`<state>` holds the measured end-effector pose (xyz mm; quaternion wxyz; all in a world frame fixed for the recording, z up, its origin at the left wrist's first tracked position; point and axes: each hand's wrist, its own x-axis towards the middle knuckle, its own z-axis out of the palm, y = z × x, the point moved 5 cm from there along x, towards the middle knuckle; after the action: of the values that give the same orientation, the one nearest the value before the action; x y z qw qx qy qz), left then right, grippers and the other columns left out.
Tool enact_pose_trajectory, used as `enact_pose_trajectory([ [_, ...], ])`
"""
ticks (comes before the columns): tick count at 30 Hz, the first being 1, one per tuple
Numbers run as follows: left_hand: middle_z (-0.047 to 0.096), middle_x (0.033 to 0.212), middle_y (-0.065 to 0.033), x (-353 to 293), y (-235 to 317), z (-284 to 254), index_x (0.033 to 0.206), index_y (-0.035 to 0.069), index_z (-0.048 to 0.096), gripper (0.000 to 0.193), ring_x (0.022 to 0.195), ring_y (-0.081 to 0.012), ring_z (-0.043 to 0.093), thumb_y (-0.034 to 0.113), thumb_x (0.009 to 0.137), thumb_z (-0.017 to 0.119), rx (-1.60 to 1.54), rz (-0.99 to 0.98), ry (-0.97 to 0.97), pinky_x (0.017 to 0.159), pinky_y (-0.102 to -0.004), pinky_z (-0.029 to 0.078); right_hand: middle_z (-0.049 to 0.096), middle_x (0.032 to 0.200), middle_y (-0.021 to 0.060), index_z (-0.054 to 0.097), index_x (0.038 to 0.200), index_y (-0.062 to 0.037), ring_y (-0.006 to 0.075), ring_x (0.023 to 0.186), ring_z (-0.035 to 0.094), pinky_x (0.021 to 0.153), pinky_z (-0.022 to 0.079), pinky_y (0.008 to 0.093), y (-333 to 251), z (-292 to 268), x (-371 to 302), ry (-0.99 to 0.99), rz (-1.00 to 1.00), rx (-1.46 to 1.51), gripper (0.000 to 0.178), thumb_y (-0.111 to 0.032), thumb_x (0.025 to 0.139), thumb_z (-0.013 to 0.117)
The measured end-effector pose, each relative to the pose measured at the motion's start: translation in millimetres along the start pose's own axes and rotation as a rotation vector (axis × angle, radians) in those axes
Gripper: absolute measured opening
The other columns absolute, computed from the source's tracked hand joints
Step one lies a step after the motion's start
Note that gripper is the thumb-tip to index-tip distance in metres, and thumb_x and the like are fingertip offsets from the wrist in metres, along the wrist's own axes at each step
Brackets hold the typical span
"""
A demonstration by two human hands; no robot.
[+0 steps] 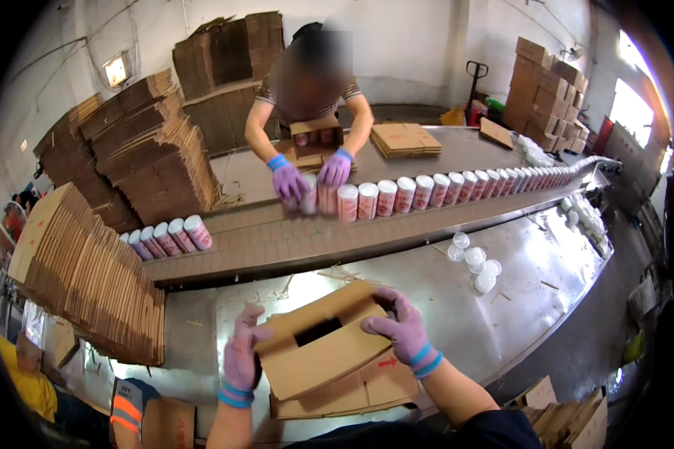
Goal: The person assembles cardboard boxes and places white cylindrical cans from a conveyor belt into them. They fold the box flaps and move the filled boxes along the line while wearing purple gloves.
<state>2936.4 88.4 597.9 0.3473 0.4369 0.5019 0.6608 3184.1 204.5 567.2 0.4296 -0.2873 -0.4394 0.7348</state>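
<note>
In front of me a brown cardboard box [326, 364] sits tilted, its long flaps folded partway in and a dark gap between them. My right hand [402, 327], in a purple glove with a blue cuff, grips the box's right end, thumb on top of the flap. At the left end is my left hand [241, 350], gloved alike, upright with fingers and thumb apart; the thumb reaches the box's corner. Flattened cardboard with a red arrow [387, 362] lies beneath the box on the metal table [457, 340].
Beyond the table a conveyor [277, 241] carries a row of white-lidded cans [405, 194]. Opposite, a co-worker's purple-gloved hands [292, 184] handle blurred cans. Flattened cartons [90, 273] stand stacked at the left. Clear plastic lids [475, 258] lie at the right.
</note>
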Motion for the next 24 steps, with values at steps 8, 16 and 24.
enact_pose_trajectory([
  [8,0.036,0.144,-0.0178,-32.7,26.1,102.4,0.133,0.004,0.046,0.055,0.134,-0.0332,0.033,0.023,0.085,0.064,0.472,0.094,-0.400,0.110,-0.0441,0.025,0.031,0.144,0.0235,0.005,0.146,0.0052,0.0289,0.135,0.031,0.109,0.029,0.0333,-76.2,-69.5,-54.3,-0.239,0.012,-0.509,0.104,-0.023,0.077,0.077],
  [16,0.057,0.124,-0.0123,-11.0,-39.1,165.0,0.122,0.009,0.058,0.042,0.118,-0.0264,0.051,0.033,0.089,0.061,0.607,-0.219,-1.246,0.101,-0.0384,0.039,0.027,0.150,0.0169,0.024,0.145,-0.0083,0.0370,0.133,0.034,0.110,0.029,0.0358,-1.9,-215.1,-17.2,-1.018,0.854,-1.112,0.076,-0.033,0.085,0.061],
  [24,0.039,0.140,-0.0209,328.5,-165.4,219.9,0.141,0.007,0.034,0.082,0.131,-0.0370,0.035,0.047,0.077,0.064,1.526,0.537,-0.386,0.111,-0.0498,0.021,0.032,0.148,0.0062,0.020,0.147,-0.0177,0.0351,0.135,0.029,0.099,0.031,0.0581,-37.8,-163.2,355.4,-0.244,-0.619,-2.112,0.115,-0.071,0.058,0.067],
])
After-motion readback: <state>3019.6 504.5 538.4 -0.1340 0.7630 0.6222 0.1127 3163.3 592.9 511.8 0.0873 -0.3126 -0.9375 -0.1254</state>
